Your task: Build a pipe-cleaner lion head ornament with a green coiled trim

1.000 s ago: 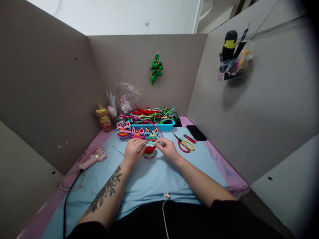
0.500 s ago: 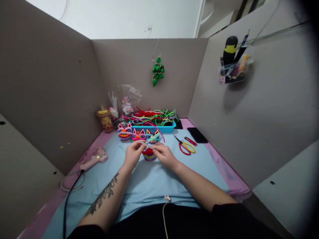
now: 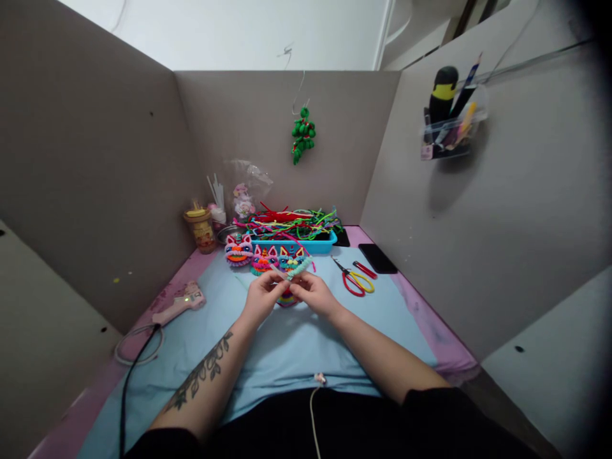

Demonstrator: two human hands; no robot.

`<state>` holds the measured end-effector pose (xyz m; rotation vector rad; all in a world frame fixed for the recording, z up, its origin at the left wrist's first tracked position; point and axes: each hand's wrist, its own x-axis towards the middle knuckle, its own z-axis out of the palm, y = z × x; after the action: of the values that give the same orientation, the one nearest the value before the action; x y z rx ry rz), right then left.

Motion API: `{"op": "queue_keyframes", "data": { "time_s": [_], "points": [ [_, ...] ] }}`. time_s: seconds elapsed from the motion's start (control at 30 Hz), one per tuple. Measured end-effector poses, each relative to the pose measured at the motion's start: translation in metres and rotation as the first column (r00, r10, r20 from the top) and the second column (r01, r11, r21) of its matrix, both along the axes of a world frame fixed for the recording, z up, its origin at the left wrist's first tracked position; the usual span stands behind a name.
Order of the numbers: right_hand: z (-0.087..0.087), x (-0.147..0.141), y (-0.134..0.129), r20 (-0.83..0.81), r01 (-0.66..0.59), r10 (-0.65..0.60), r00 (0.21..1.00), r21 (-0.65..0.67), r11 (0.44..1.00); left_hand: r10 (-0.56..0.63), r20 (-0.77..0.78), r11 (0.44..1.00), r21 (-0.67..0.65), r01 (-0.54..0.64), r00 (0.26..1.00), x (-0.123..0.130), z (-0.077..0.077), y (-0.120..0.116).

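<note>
My left hand (image 3: 262, 294) and my right hand (image 3: 314, 295) meet above the middle of the cloth, fingers pinched together. Between them is a pale mint-green pipe cleaner (image 3: 300, 266), partly coiled, its fuzzy coil slanting up to the right from my right fingertips. A thin whitish strip (image 3: 277, 271) sticks out by my left fingers; how it joins the coil is hidden. Just below the fingertips sits a small rainbow-striped piece (image 3: 287, 299), mostly covered. Behind the hands stand three fuzzy lion heads: a purple one (image 3: 238, 252), a pink one (image 3: 264, 260) and a teal one (image 3: 289, 256).
A blue tray (image 3: 315, 245) heaped with coloured pipe cleaners (image 3: 291, 223) stands at the back. Red-and-yellow pliers (image 3: 356, 280), a red cutter (image 3: 365, 269) and a black phone (image 3: 377, 259) lie right. Left are a pink glue gun (image 3: 179, 306) and a lidded cup (image 3: 201, 231).
My hands have drawn closer together and turned the piece. The mint coil now points more steeply up to the right, and a thin pale strand shows left of my left hand.
</note>
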<state>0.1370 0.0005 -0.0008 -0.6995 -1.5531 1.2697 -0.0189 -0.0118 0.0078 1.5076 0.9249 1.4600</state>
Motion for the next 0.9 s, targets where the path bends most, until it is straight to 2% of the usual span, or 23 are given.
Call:
{"op": "queue_keyframes", "data": {
  "time_s": [0.17, 0.5, 0.77, 0.9],
  "points": [
    [0.0033, -0.0007, -0.0004, -0.101, 0.019, -0.025, 0.995, -0.058, 0.998, 0.011, -0.049, 1.0, 0.003, -0.011, 0.999, 0.0002, -0.0012, -0.0007],
    [0.0037, -0.0005, -0.0016, -0.112, 0.095, -0.099, 0.989, -0.037, 0.995, 0.101, -0.177, 0.995, 0.041, -0.095, 0.979, -0.0011, 0.001, -0.002],
    [0.0025, 0.0031, -0.0006, -0.026, 0.166, -0.164, 0.986, 0.053, 0.985, 0.11, -0.271, 0.993, 0.08, -0.091, 0.956, -0.0033, 0.0014, -0.002],
    [0.0026, 0.0064, 0.0001, 0.026, 0.186, -0.191, 0.981, 0.141, 0.972, 0.129, -0.315, 0.986, 0.141, -0.088, 0.94, -0.0039, 0.0, -0.0014]
  ]
}}
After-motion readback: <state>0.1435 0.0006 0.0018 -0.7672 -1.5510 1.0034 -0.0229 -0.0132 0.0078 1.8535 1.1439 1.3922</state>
